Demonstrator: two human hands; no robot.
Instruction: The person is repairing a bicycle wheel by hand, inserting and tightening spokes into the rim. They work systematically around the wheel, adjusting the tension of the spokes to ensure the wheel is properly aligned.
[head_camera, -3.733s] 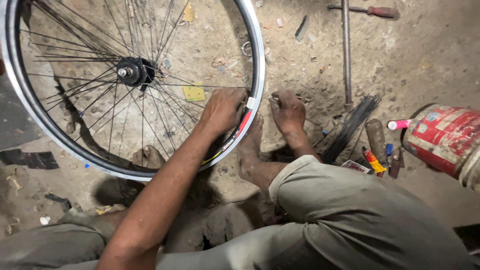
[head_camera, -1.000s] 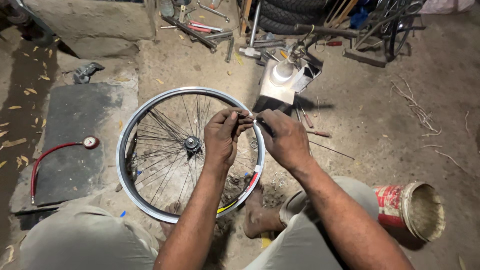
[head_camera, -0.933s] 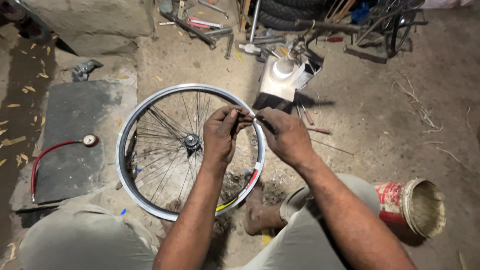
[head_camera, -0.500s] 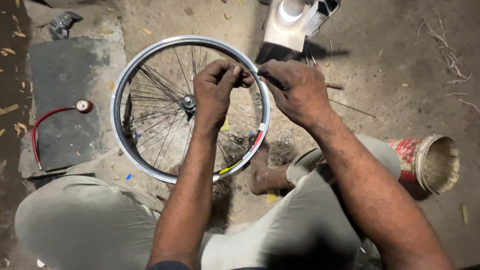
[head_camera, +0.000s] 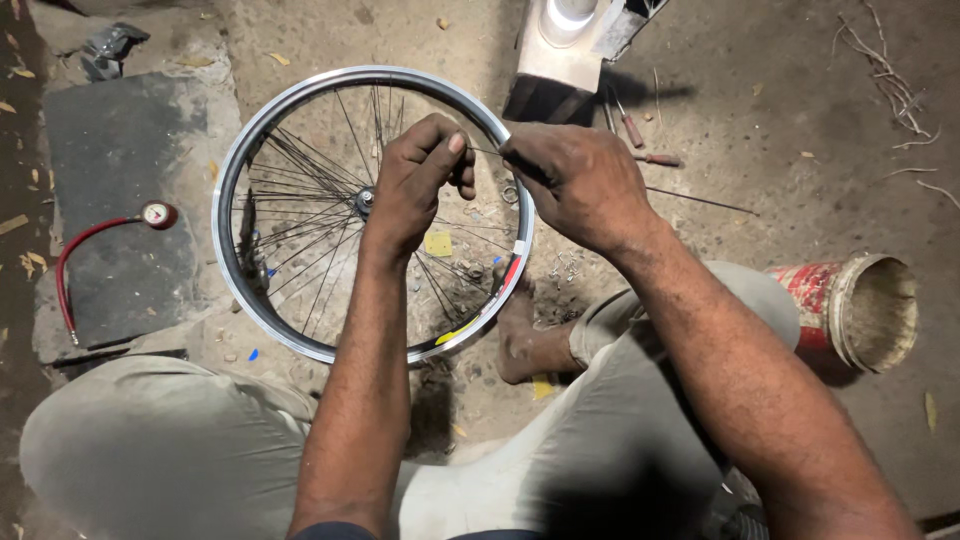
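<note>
The head camera looks straight down on a dusty, packed-earth floor (head_camera: 760, 110) scattered with dry leaves, twigs and small debris. At the left lies a dark flat mat (head_camera: 120, 200), and on it a red hose (head_camera: 75, 260) curls up to a small round gauge (head_camera: 157, 214). At the far edge, in the middle, a pale lamp-like object (head_camera: 565, 40) throws light and a dark shadow behind it; two screwdrivers (head_camera: 640, 140) lie just to its right on the ground. At the right a red tin can (head_camera: 850, 310) lies on its side with its open mouth turned to the right. The person's grey trouser legs fill the near part of the view, and a bare foot (head_camera: 520, 340) rests on the ground just beside the near right edge of the wheel.

The bicycle wheel (head_camera: 300, 110) lies flat on the ground at centre left, a bare silver rim with no tyre, thin dark spokes crossing to a hub (head_camera: 365, 200) near its middle and a red and yellow sticker on the near right part of the rim.

The left hand (head_camera: 415, 185) hovers over the wheel's right half, thumb and forefinger pinched on one end of a thin spoke (head_camera: 485, 152). The right hand (head_camera: 580, 185), above the rim's right edge, is closed on the spoke's other end; what else its fingers hold cannot be told.
</note>
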